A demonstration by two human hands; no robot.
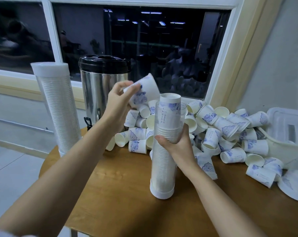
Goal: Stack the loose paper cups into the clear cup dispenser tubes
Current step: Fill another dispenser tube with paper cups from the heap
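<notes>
The paper cup point(147, 89) pinched in the left hand point(117, 105) is white with blue floral print; loose cups point(226, 127) right of the gripped clear tube point(161, 159) match, cream inside.

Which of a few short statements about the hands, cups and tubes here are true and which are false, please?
1. The left hand holds a printed paper cup. True.
2. The right hand hangs idle, holding nothing. False: it grips the middle dispenser tube.
3. The left dispenser tube is empty. False: it is full of stacked cups and capped.
4. Loose cups lie piled on the wooden table. True.
</notes>
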